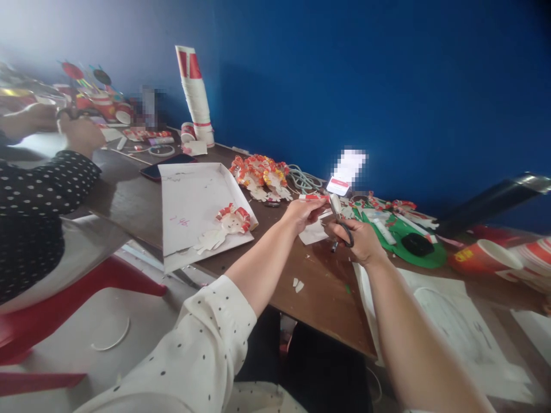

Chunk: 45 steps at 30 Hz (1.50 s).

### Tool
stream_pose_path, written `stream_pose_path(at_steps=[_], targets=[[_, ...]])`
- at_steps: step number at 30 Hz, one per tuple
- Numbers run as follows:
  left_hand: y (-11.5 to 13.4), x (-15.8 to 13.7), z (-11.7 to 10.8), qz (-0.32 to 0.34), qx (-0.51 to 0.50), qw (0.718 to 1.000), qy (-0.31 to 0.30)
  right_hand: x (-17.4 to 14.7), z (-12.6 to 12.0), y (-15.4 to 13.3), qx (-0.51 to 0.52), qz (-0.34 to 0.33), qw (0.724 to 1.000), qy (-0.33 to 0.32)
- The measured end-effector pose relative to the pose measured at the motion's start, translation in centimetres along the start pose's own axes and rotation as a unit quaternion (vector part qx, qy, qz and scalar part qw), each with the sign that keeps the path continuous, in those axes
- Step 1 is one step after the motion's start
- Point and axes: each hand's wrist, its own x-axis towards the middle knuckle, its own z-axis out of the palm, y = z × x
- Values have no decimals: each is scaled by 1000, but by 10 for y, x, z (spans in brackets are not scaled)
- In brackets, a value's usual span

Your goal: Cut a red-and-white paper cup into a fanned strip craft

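while our left hand (303, 213) pinches a small red-and-white paper piece (315, 197) right of the middle of the frame, our right hand (364, 238) is wrapped around a pair of scissors (337, 214), thumb and fingers at the dark handles. the blades point up toward the paper piece, close to our left fingertips; we cannot tell whether they touch it. both hands are above the brown desk (318, 310), where we see small white scraps (298, 285) just below them in the frame.

beyond our hands stands a lit screen (338, 186), partly blurred out, with a coiled cable (303, 179) to its left and then a heap of red and orange paper cutouts (258, 172). left of centre we have a white box lid (189, 198), with a single cutout (235, 221) lying in its lower right part.

on the right side of the frame a green piece (437, 255) bears a dark round patch, near a tipped red paper cup (484, 255). a tall stack of cups (196, 97) leans in the upper left, and farther left a co-worker's hands (81, 135) grip a dark-handled tool, too blurred for us to name.
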Motion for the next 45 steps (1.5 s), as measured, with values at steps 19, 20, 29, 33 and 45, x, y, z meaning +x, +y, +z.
stream_pose_path(at_steps=[19, 20, 29, 33, 45], targets=[[2, -3, 2, -4, -10, 1000, 8, 1, 0, 1, -24, -19, 999, 16], [3, -4, 2, -4, -8, 1000, 11, 1, 0, 1, -22, -17, 1000, 14], [-1, 0, 1, 9, -2, 1000, 13, 1, 1, 1, 4, 6, 1000, 3], [-4, 5, -1, 38, -9, 999, 36, -2, 2, -5, 6, 20, 999, -37], [2, 7, -5, 49, -157, 986, 20, 10, -22, 24, 253, 51, 966, -28]])
